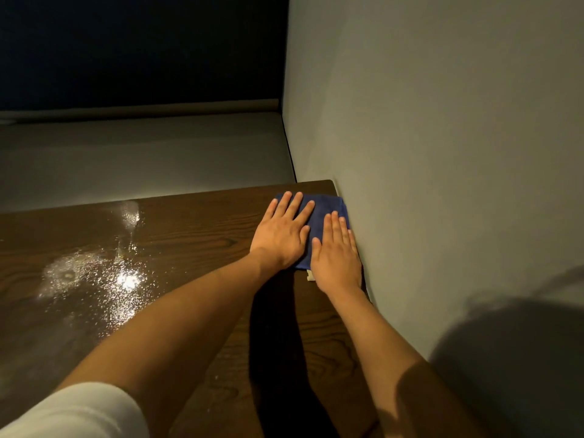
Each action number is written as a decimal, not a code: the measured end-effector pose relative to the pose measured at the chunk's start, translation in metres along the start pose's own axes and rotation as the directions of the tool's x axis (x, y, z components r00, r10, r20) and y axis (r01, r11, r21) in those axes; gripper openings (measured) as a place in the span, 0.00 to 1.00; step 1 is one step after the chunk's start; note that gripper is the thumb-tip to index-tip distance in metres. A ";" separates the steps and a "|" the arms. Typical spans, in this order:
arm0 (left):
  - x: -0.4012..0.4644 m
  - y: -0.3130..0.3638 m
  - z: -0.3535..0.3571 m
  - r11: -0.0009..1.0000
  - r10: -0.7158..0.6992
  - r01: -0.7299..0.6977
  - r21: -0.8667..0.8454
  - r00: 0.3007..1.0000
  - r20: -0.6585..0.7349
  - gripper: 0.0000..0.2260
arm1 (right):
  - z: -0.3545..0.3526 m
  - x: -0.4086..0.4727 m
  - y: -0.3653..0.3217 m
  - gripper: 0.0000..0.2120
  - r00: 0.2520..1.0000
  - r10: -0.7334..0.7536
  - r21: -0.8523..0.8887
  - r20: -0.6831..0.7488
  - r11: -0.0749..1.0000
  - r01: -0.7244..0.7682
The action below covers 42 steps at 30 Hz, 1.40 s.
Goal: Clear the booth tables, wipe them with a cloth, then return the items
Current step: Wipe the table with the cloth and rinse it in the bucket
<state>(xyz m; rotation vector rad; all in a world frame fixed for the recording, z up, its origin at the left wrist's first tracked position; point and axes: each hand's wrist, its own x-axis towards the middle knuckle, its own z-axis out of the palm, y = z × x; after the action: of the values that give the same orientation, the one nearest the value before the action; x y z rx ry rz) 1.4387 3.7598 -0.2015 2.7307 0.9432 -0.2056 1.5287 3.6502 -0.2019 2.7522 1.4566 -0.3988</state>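
- Both hands lie flat on a blue cloth [319, 213], palms down with the fingers straight and slightly spread; neither hand curls round anything.
- Left hand [282, 230] covers the cloth's left part, its fingertips reaching almost to the cloth's far edge.
- Right hand [336, 251] lies just beside the left one, a little nearer the person, and its outer edge runs close along the grey wall [442, 153].
- Between the two hands a strip of cloth shows, and more of it shows beyond the fingertips of both.
- Under the heel of the right hand a small pale bit, perhaps a tag or label [310, 275], sticks out from the cloth's near edge; what it is cannot be told.
- Cloth and hands rest on the far right corner of a dark wood-grain table [196, 235], where the tabletop meets the wall.
- To the left of the left hand, well apart from the cloth, a wide patch of wet droplets [104, 273] glints on the tabletop, with a smaller streak of shine further from the person.
- Bare forearms stretch from the lower edge up to the hands, and a white sleeve [79, 412] covers the left upper arm at the lower left.
- Beyond the fingertips, past the table's far edge, a grey bench seat [142, 153] runs leftward, with a dark backrest [142, 49] above it.
- A dark shadow [512, 358] falls on the wall to the right of the right forearm.
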 end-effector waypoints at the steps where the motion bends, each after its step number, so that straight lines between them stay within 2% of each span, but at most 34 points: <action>1: -0.008 0.005 0.003 1.000 0.011 -0.011 0.001 1.000 0.003 0.26 | 0.002 -0.011 0.003 0.29 1.000 0.009 0.004 -0.001 1.000 -0.009; 12: -0.104 0.062 0.030 0.993 0.121 -0.121 0.005 0.991 0.050 0.26 | 0.015 -0.136 0.025 0.29 0.996 0.090 0.038 0.021 0.995 -0.090; 19: -0.172 0.099 0.045 0.964 0.263 -0.266 0.016 0.959 0.105 0.26 | 0.033 -0.229 0.032 0.30 0.972 0.232 0.010 0.034 0.973 -0.232; 33: -0.281 0.174 0.085 0.851 0.507 -0.523 0.050 0.842 0.182 0.26 | 0.068 -0.391 0.047 0.30 0.869 0.494 0.051 0.039 0.867 -0.495; 42: -0.312 0.184 0.093 0.809 0.574 -0.588 0.013 0.793 0.202 0.26 | 0.075 -0.429 0.034 0.29 0.801 0.598 0.171 0.020 0.787 -0.592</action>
<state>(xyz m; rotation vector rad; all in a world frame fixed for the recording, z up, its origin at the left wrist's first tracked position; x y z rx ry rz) 1.3040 3.4110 -0.1913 2.8501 0.0123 -0.3756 1.3096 3.2729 -0.1828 3.1534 0.4893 -0.4634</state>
